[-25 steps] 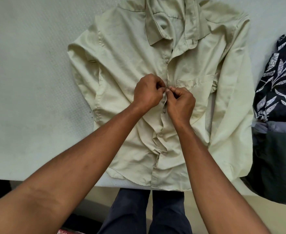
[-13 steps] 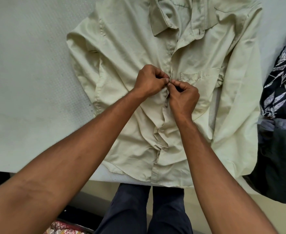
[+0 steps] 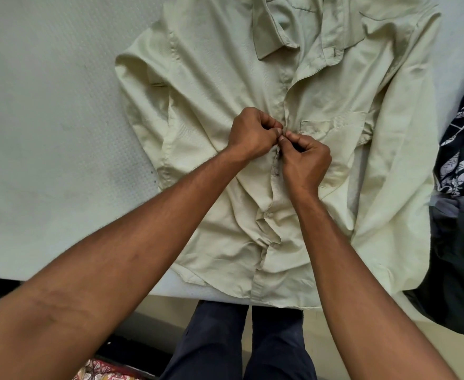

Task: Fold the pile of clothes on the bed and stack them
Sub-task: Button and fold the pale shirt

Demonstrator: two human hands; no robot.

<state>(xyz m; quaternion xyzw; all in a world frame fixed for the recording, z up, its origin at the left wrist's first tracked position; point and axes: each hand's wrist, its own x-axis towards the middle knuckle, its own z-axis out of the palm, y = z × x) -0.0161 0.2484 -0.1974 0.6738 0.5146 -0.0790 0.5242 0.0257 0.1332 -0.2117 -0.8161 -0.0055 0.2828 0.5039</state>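
Pale dimpled sheet on the bed (image 3: 47, 133) filled most of the view, with loads of open room left of the shirt. The pale yellow-green long-sleeved button-up shirt (image 3: 225, 78) lay front-up, collar pointing away, hem hanging just over the bed's near edge. Both hands met at the button placket (image 3: 273, 187), mid-chest. The left hand (image 3: 252, 133) had a tight pinch grip on one edge of the cloth, the right hand (image 3: 304, 163) pinched the other, fingertips touching. On the right it was crowded: the shirt's sleeve ran just beside a navy leaf-print garment (image 3: 463, 138) and a dark green garment (image 3: 461, 256) below it.
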